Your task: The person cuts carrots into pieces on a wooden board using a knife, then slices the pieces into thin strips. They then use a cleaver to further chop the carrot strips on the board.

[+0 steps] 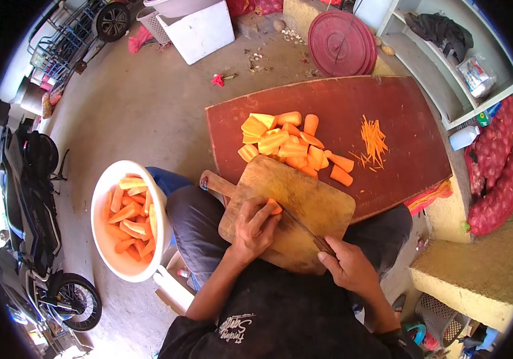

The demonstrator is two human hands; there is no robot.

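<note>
A worn wooden cutting board (310, 200) with a short handle rests across my lap and the near edge of the table. On it, the bent fingers of my left hand (253, 230) press down on a carrot piece (274, 207). My right hand (347, 265) grips the wooden handle of a kitchen knife (299, 224), whose blade reaches up to that carrot piece. Beyond the board lies a pile of cut carrot chunks (274, 141). A small heap of carrot shreds (373, 142) sits further right.
The chunks and shreds lie on a red-brown table (340, 99). At my left stands a white bucket (98, 218) of peeled carrots. Red mesh sacks (495, 191) lean on a yellow ledge (472, 278) at right. A motorcycle (35, 221) is far left; red lids (340, 45) stand behind.
</note>
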